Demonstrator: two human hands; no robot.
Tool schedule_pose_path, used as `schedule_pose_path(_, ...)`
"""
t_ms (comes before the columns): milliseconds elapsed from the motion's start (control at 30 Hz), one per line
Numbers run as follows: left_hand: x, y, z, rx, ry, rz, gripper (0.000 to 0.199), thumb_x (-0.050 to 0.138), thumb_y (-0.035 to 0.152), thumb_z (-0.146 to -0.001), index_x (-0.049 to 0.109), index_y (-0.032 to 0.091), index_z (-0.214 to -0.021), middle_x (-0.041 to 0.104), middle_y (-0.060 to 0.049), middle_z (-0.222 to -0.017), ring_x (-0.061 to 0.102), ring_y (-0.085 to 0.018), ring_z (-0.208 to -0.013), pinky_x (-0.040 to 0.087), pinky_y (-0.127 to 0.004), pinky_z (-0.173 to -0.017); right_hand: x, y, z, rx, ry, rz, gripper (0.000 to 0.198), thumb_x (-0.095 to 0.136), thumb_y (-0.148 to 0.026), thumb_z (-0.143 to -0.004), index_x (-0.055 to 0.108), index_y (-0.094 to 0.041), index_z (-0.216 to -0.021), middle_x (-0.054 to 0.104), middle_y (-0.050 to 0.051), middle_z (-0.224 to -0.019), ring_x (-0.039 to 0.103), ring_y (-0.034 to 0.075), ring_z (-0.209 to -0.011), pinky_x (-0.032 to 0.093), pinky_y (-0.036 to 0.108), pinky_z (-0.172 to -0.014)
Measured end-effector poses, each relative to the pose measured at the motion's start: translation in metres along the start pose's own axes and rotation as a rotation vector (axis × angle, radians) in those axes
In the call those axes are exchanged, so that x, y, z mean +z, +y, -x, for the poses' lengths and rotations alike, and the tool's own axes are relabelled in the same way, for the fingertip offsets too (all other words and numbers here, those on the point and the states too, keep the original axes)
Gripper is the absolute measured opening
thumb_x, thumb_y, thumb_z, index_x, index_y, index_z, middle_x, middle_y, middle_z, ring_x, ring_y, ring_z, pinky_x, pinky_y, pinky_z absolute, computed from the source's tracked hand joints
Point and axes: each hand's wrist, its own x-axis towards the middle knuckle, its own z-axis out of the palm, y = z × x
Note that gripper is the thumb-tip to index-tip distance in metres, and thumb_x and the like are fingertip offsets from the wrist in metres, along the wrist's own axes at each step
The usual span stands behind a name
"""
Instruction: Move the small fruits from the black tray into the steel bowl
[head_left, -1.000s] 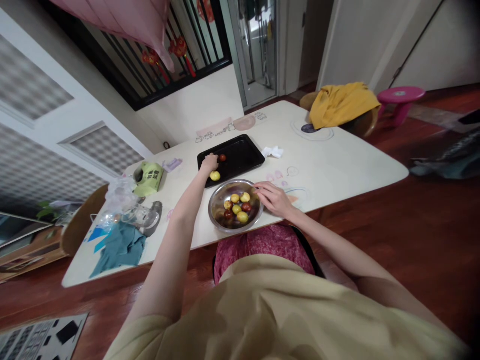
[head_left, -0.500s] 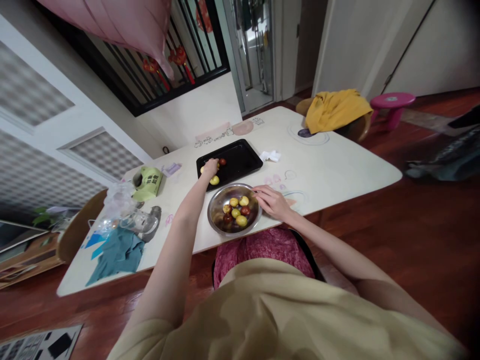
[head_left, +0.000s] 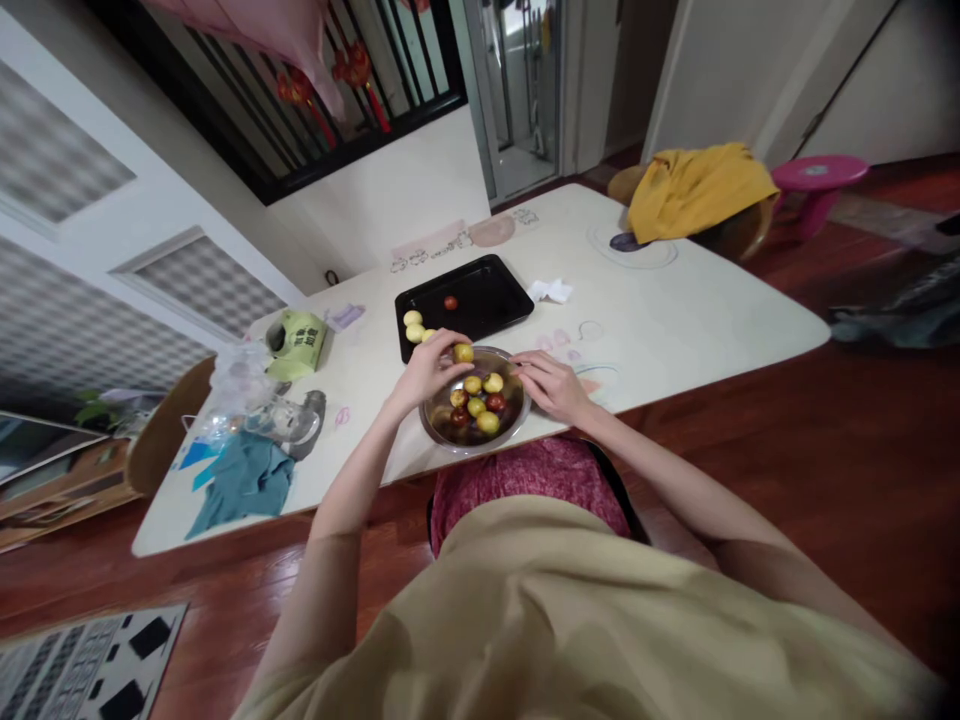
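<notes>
My left hand (head_left: 433, 372) is over the far left rim of a round metal bowl (head_left: 435, 432), its fingers closed on a small round yellow fruit (head_left: 463, 353). My right hand (head_left: 553, 385) grips the bowl's right rim with its fingertips. Several yellow fruits (head_left: 487, 423) and dark red fruits (head_left: 496, 402) lie in the bowl. Just behind it is a black baking tray (head_left: 487, 290). On the tray are a few pale yellow fruits (head_left: 415, 332) at the left and one red fruit (head_left: 450, 303); my left hand partly covers that near corner.
A crumpled white tissue (head_left: 551, 291) lies right of the tray. Along the table's left side are a green bag (head_left: 301, 343), clear plastic packaging (head_left: 281, 420) and a teal cloth (head_left: 247, 482). A yellow garment (head_left: 697, 195) hangs on a chair at the far right, near a pink stool (head_left: 821, 172).
My left hand has come from the tray toward me to the bowl's rim, carrying a yellow fruit. My right hand stays on the rim. The view has shifted slightly.
</notes>
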Motion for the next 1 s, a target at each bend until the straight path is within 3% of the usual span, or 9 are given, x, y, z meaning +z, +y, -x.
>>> schedule_pose_path(133,0.006,0.026,0.054,0.014,-0.051,-0.068,0.030,0.080,0.028,-0.093,0.071,0.019,-0.120,0.073,-0.010,-0.118,0.072,-0.024,-0.107,0.063,-0.037,-0.091,-0.003,0.002,0.003,-0.136,-0.037,0.003,0.027,0.051,-0.030,-0.110,0.075,-0.019,-0.106,0.079,0.013,-0.119,0.073,0.028,-0.115,0.061,0.046,-0.095)
schedule_pose_path(300,0.020,0.028,0.090,-0.034,-0.094,-0.116,0.030,0.083,0.022,-0.090,0.073,0.020,-0.118,0.077,-0.010,-0.117,0.076,-0.025,-0.106,0.062,-0.039,-0.097,-0.011,-0.003,0.011,-0.350,-0.128,-0.007,0.039,0.068,-0.056,-0.101,0.075,-0.019,-0.109,0.081,0.012,-0.115,0.074,0.029,-0.113,0.056,0.047,-0.095)
schedule_pose_path(400,0.025,0.024,0.092,-0.044,-0.085,-0.064,0.026,0.084,0.022,-0.090,0.075,0.019,-0.115,0.078,-0.010,-0.115,0.077,-0.024,-0.105,0.063,-0.038,-0.096,-0.013,-0.010,0.014,-0.406,-0.166,0.024,0.040,0.069,-0.057,-0.100,0.076,-0.019,-0.107,0.081,0.012,-0.109,0.074,0.027,-0.108,0.052,0.047,-0.097)
schedule_pose_path(500,0.028,0.021,0.090,-0.034,-0.089,-0.004,0.026,0.085,0.021,-0.089,0.077,0.019,-0.113,0.080,-0.009,-0.115,0.078,-0.024,-0.105,0.063,-0.039,-0.097,-0.013,-0.015,0.014,-0.429,-0.212,0.065,0.026,0.061,-0.037,-0.108,0.077,-0.017,-0.106,0.081,0.010,-0.101,0.073,0.023,-0.100,0.051,0.043,-0.095)
schedule_pose_path(600,0.031,0.018,0.087,-0.025,-0.081,0.035,0.028,0.085,0.019,-0.088,0.078,0.019,-0.115,0.080,-0.010,-0.116,0.078,-0.025,-0.107,0.063,-0.041,-0.099,-0.013,-0.018,0.014,-0.407,-0.256,0.076,0.024,0.055,-0.027,-0.108,0.078,-0.018,-0.105,0.079,0.008,-0.094,0.070,0.021,-0.094,0.052,0.042,-0.095)
schedule_pose_path(700,0.034,0.013,0.086,-0.024,-0.054,0.058,0.029,0.086,0.017,-0.087,0.079,0.018,-0.115,0.080,-0.011,-0.116,0.077,-0.025,-0.108,0.063,-0.041,-0.099,-0.014,-0.018,0.016,-0.386,-0.259,0.083,0.024,0.055,-0.026,-0.108,0.078,-0.020,-0.104,0.079,0.007,-0.091,0.069,0.021,-0.093,0.053,0.043,-0.096)
schedule_pose_path(867,0.034,0.000,0.080,-0.034,-0.050,0.034,0.009,0.078,0.014,-0.092,0.081,0.018,-0.100,0.080,-0.010,-0.113,0.078,-0.023,-0.103,0.064,-0.037,-0.094,-0.013,-0.014,0.013,-0.325,-0.290,0.072,0.022,0.057,-0.026,-0.107,0.079,-0.022,-0.107,0.080,0.006,-0.093,0.071,0.022,-0.095,0.054,0.044,-0.099)
schedule_pose_path(1000,0.029,-0.012,0.069,-0.040,-0.080,0.021,0.010,0.078,0.014,-0.092,0.080,0.018,-0.101,0.080,-0.009,-0.112,0.078,-0.023,-0.103,0.064,-0.037,-0.094,-0.009,-0.010,0.002,-0.312,-0.309,0.069,0.018,0.061,-0.026,-0.106,0.078,-0.021,-0.106,0.081,0.005,-0.095,0.072,0.021,-0.095,0.055,0.044,-0.101)
